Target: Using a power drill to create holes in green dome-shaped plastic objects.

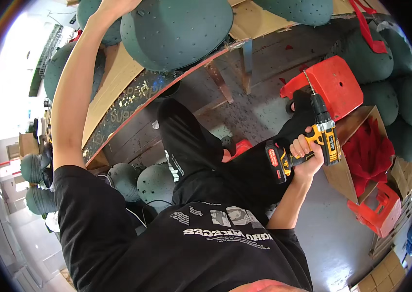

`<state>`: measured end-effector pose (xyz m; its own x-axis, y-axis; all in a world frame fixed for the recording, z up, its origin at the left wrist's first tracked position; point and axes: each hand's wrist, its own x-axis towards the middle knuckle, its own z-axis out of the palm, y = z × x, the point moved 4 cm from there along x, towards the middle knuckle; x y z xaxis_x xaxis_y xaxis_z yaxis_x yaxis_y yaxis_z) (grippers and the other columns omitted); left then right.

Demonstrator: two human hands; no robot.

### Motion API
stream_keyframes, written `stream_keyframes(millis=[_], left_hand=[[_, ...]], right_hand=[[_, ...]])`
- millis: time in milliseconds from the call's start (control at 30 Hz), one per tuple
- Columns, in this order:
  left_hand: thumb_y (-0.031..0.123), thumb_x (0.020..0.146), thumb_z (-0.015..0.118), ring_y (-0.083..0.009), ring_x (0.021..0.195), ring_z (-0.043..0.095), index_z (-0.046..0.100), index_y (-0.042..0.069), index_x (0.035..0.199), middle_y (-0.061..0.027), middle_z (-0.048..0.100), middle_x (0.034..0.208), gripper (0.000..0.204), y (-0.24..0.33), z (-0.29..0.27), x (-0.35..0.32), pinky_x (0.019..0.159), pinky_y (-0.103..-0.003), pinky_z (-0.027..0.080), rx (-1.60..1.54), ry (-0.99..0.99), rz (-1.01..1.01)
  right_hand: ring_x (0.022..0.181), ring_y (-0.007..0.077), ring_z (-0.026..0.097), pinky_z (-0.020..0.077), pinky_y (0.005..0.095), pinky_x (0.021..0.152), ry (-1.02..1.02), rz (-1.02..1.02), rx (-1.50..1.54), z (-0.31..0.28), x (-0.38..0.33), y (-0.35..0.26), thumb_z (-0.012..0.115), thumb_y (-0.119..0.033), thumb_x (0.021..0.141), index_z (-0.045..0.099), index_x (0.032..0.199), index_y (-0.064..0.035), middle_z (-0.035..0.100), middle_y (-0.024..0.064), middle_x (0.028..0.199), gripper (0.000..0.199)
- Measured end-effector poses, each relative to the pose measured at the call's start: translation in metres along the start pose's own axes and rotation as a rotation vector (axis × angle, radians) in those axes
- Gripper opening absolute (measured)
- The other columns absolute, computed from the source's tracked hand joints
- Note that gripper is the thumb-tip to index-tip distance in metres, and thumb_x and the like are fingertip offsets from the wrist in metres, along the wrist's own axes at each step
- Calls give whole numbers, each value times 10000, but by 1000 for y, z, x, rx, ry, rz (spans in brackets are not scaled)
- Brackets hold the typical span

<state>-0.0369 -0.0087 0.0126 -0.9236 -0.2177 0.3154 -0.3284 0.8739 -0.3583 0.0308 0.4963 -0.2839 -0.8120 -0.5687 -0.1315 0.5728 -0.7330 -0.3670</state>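
Observation:
My right hand (307,153) grips a yellow-and-black cordless drill (324,136) by its handle. The drill's long bit points up and away from me, past a red plastic stool. Over at the top edge, my left hand (118,6) is at the upper left rim of a dark green dome-shaped shell (177,31) dotted with small holes. The picture's edge cuts off its fingers, so their grip does not show. This shell rests on the cardboard-covered workbench (113,104), its near side reaching over the bench's edge.
More green shells (362,58) are stacked at the right, others under the bench. A red stool (337,87) stands beyond my right leg. Red cloth (369,155) fills a cardboard box (345,170), with another red stool (379,209) beside it. Red straps (369,29) hang at the upper right.

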Motion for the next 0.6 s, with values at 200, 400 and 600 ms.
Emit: stream_keyframes(millis=[200,400,600], left_hand=[[472,963,496,-450,813,648,668,-41,784,-270,657,816,570,12,-11,-2,728,-504,492,-167,-13,173],[494,975,493,-435,789,648,651,-28,810,-264,653,794,569,23,9,-12,706,-499,485,-188,-134,146],[515,986,487,-389,983,635,630,-44,976,-259,661,1047,577,22,25,12,862,-461,479,-498,139,97]], right_hand=[[567,106,360,341,284,590,-16,13,-9,3,2,3,583,-162,867,518,1189,-35,368,-17,647,352],[585,122,374,342,291,592,131,23,-185,22,-5,20,534,-104,836,492,1190,-39,362,4,657,362],[568,149,493,417,279,566,-4,10,-718,76,-12,78,533,23,835,475,1232,63,508,69,679,403]])
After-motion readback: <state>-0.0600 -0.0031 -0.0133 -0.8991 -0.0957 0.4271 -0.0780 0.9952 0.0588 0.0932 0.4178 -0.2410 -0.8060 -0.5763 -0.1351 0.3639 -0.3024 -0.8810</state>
